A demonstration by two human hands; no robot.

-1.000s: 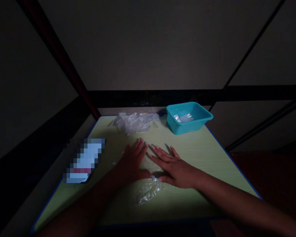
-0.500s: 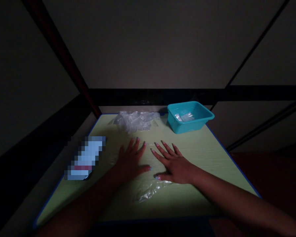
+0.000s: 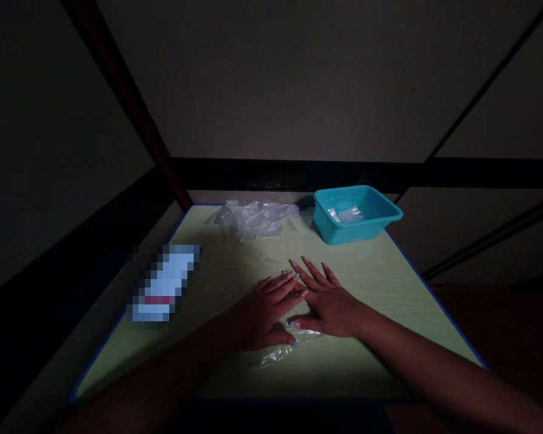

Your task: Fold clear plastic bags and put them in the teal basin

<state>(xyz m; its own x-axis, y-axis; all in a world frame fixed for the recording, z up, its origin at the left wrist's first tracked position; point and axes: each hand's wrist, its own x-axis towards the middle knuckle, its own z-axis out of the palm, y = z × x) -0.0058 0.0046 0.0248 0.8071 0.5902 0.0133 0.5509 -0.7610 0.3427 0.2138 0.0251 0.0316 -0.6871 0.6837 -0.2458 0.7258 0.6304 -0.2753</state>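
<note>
A clear plastic bag (image 3: 275, 357) lies flat on the pale green table (image 3: 366, 361), its crinkled near end catching the light below my hands. My right hand (image 3: 328, 304) rests palm down over it with the fingers spread. Beside it, my left hand (image 3: 269, 313) is stretched out flat, its fingertips meeting or overlapping the right hand's index finger. Much of the bag is hidden under both hands, and its far edge is hard to make out.
At the back of the table sits a heap of clear plastic bags (image 3: 256, 218). A turquoise basin (image 3: 357, 232) at the back right holds a few small clear packets (image 3: 346, 214). On the left lies a pixelated, phone-like bright object (image 3: 167, 280). Walls stand behind and left.
My left hand has slid right and slightly nearer across the plastic, up against my right hand. The right hand has stayed in place on the table. The view has shifted slightly.
</note>
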